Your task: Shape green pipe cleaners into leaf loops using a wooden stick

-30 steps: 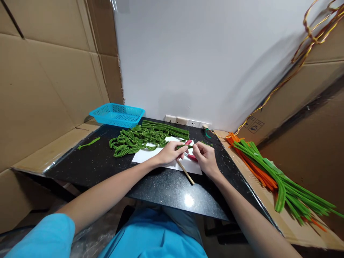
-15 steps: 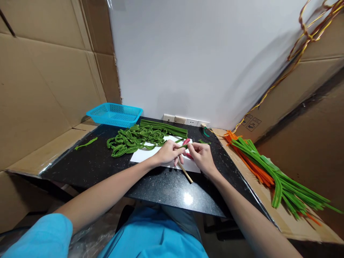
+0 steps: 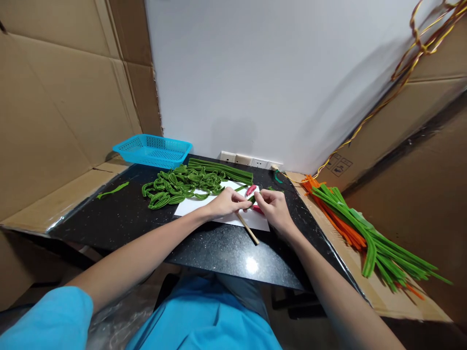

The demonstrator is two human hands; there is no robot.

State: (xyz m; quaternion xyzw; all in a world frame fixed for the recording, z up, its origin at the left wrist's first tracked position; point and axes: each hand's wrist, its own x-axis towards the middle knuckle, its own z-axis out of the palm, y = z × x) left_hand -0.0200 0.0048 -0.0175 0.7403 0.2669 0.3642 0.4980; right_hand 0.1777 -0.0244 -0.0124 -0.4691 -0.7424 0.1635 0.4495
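Observation:
Over the white sheet (image 3: 191, 206), my left hand (image 3: 226, 202) and my right hand (image 3: 273, 206) pinch a short dark-green chenille stem (image 3: 251, 199) between their fingertips. The fingers of both hands are closed on it, and they cover part of it. Beneath the hands lies a red-handled tool (image 3: 250, 190), its working end hidden. A thin wooden stick (image 3: 249, 230) slants from under my left hand towards the table's front edge. Left of the hands is a pile of looped green chenille shapes (image 3: 175, 186), with a bundle of straight dark-green stems (image 3: 226, 170) behind it.
A blue plastic basket (image 3: 153, 151) stands at the back left of the black table (image 3: 215, 253). One bright-green strip (image 3: 114, 190) lies at the left. Light-green stems (image 3: 368, 231) and orange stems (image 3: 337, 218) rest on cardboard at the right. Wall sockets (image 3: 243, 160) and twisted wires (image 3: 359, 130) are behind.
The held stem now looks more bent between my fingertips, and the left fingers have closed in. The whole view has shifted slightly; the things on the table lie as before.

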